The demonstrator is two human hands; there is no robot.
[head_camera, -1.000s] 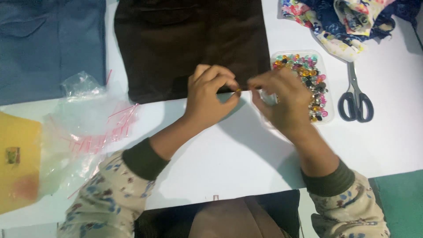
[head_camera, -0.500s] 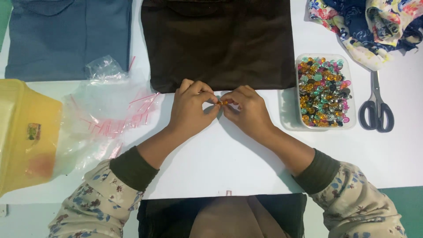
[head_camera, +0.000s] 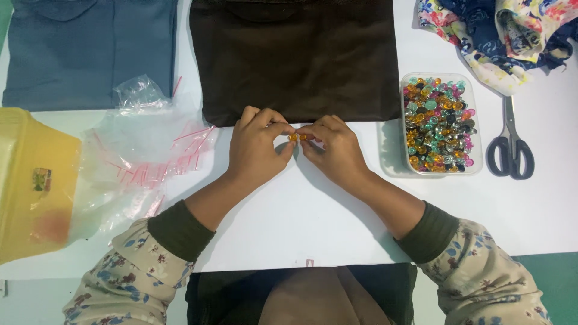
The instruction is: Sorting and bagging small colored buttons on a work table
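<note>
My left hand (head_camera: 257, 150) and my right hand (head_camera: 334, 150) meet fingertip to fingertip over the white table, just below the edge of a dark brown folded cloth (head_camera: 295, 57). Between the thumbs and forefingers sit two small orange beads (head_camera: 297, 137), one pinched by each hand. To the right of my right hand stands a clear plastic box (head_camera: 440, 124) full of coloured beads. Whether a thread joins the two beads is too small to tell.
Black-handled scissors (head_camera: 510, 150) lie right of the bead box. A floral cloth (head_camera: 506, 33) is bunched at the top right. A blue folded cloth (head_camera: 90, 51) lies top left. Clear small bags with red strips (head_camera: 147, 159) and a yellow container (head_camera: 33, 183) sit at the left.
My hands have drawn away from the bead box toward the middle of the table, carrying the beads. The view has shifted, bringing the yellow container and bags further in.
</note>
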